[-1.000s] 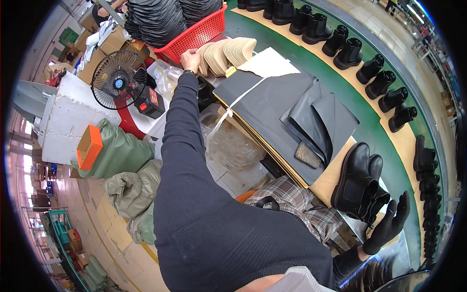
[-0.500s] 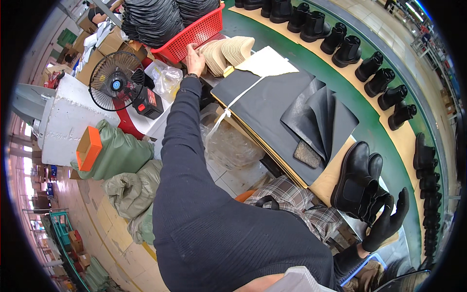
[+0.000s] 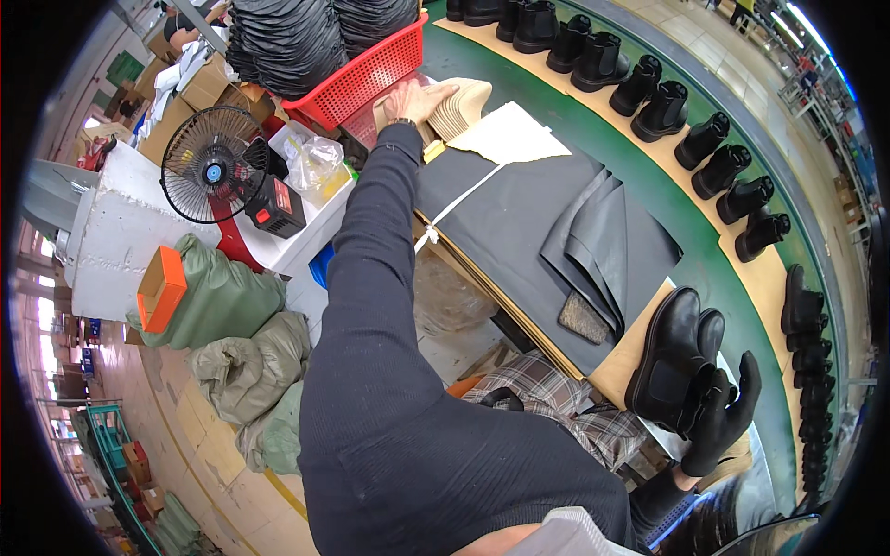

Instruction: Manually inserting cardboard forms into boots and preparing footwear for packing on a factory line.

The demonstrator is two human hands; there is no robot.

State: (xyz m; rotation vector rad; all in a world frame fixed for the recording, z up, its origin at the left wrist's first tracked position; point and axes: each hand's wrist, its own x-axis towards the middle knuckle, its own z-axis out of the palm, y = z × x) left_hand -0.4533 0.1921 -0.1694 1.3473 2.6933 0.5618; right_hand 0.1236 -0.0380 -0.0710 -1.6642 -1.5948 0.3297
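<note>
My bare left hand [image 3: 414,100] reaches far out over a stack of beige insoles [image 3: 461,109], its fingers closed round the left part of the stack. How many insoles it grips is hidden under the palm. At the right, my right hand [image 3: 721,422] wears a black glove, with fingers apart. It is beside the tops of a pair of black ankle boots [image 3: 660,357], and whether it touches them is unclear. Between my hands lies a pile of black sheets [image 3: 505,199] tied with white string, with a loose beige sheet [image 3: 512,134] on top.
A red basket [image 3: 362,79] of black pieces stands behind my left hand. A fan [image 3: 213,167] sits at the left, near green sacks [image 3: 218,296]. Rows of black boots [image 3: 598,63] line the green table's [image 3: 667,204] far edge. A small rough block [image 3: 582,318] rests on the sheets.
My left hand has moved right from the basket's edge onto the insoles, and its fingers have closed there. My right hand stays beside the boots. The view has shifted slightly.
</note>
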